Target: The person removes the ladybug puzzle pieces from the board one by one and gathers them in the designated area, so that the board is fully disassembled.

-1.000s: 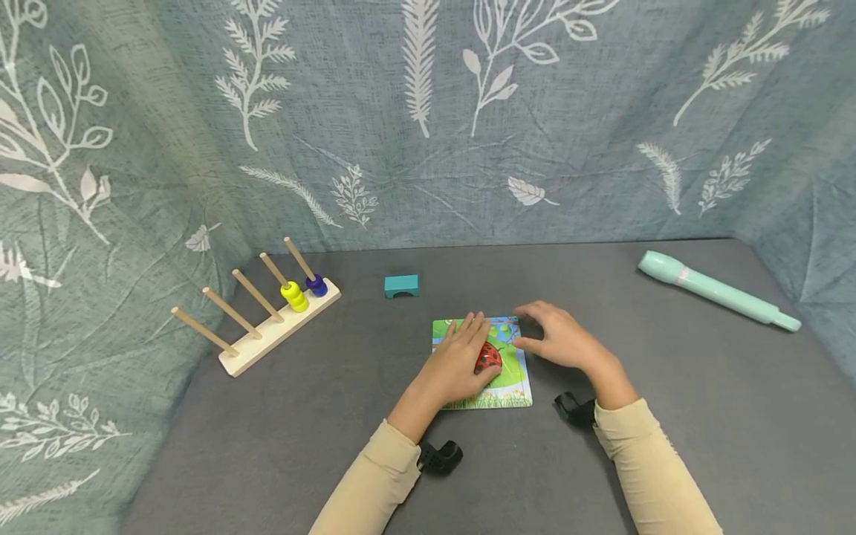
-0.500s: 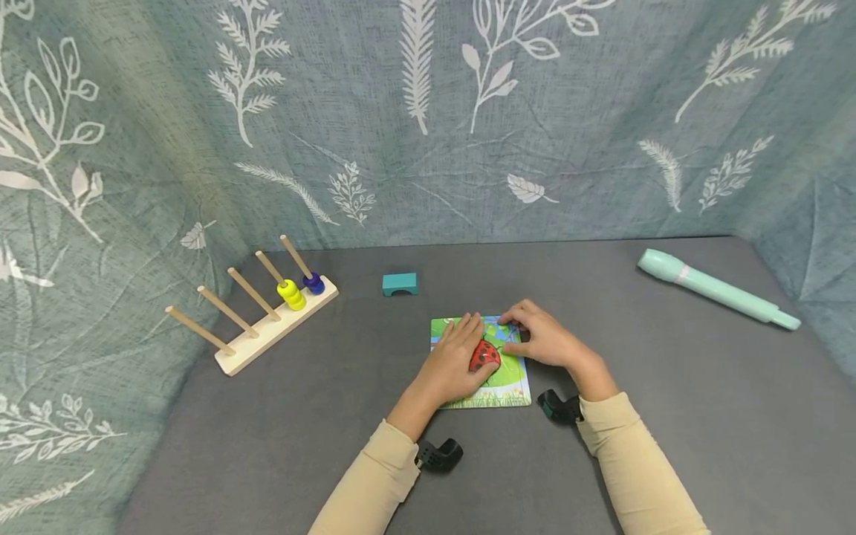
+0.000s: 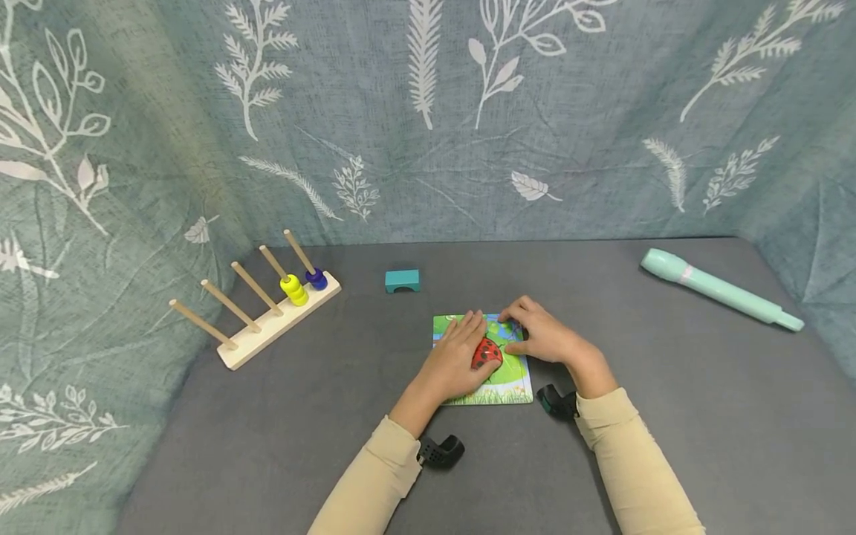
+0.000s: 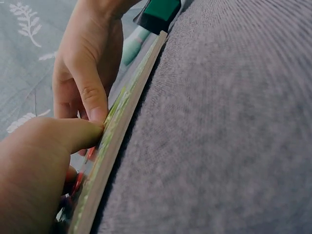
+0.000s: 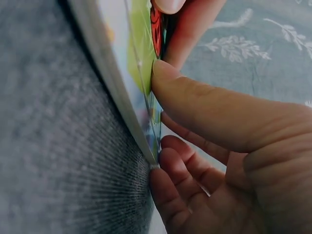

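A square ladybug picture puzzle [image 3: 511, 392] lies flat on the dark grey table, its thin board edge visible in both wrist views. My left hand [image 3: 451, 364] rests across its left half, fingers extended and thumb beside the red ladybug [image 3: 486, 354]. Part of the picture is hidden under that hand. At the upper right corner, my right hand [image 3: 545, 334] has bent fingers against the board. Its thumb [image 5: 195, 100] touches the picture's face near the green leaf, seen in the right wrist view.
A wooden peg stand [image 3: 250, 348] with yellow rings [image 3: 294, 290] and blue rings [image 3: 316, 279] stands at the left. A teal arched block [image 3: 402, 280] sits behind the puzzle. The mint-green tube-shaped object [image 3: 722, 290] lies at the back right, near the patterned cloth backdrop [image 3: 588, 148].
My right hand has moved left onto the puzzle's upper right corner, its fingers and thumb coming closer together, then held there. My left hand has stayed on the puzzle.
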The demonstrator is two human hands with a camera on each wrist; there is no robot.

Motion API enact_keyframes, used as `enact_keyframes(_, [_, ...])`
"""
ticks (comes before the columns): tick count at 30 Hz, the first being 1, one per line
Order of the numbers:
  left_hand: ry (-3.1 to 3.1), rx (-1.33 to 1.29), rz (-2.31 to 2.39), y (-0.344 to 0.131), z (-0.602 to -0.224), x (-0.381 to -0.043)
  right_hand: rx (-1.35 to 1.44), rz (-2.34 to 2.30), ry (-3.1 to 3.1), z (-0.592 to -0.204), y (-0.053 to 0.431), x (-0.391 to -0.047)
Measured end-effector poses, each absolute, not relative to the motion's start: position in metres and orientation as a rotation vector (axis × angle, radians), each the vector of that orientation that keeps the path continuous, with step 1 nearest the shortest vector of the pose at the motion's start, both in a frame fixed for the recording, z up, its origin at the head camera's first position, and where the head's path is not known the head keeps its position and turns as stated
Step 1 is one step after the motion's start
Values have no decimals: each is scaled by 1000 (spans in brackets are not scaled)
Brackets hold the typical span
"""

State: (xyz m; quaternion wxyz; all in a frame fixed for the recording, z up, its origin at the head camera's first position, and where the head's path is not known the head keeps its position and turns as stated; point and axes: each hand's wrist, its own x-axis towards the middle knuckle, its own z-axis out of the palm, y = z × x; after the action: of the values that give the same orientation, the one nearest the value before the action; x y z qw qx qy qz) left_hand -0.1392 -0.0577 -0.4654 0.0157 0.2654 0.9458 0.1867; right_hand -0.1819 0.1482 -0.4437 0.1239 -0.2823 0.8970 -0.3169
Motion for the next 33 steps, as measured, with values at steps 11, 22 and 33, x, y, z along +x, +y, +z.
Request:
enact_keyframes(11, [2937,812,569,-58,-465,-140,-738,-1060,2514,-446,145,-186])
enact_keyframes(22, [2947,823,563,-57,-464,-141,-730,-1156,2510,-450,149,-186])
enact_keyframes(33, [2929,811,614,-59,-462,-138,-715,-1264,2475,-451,152,-181])
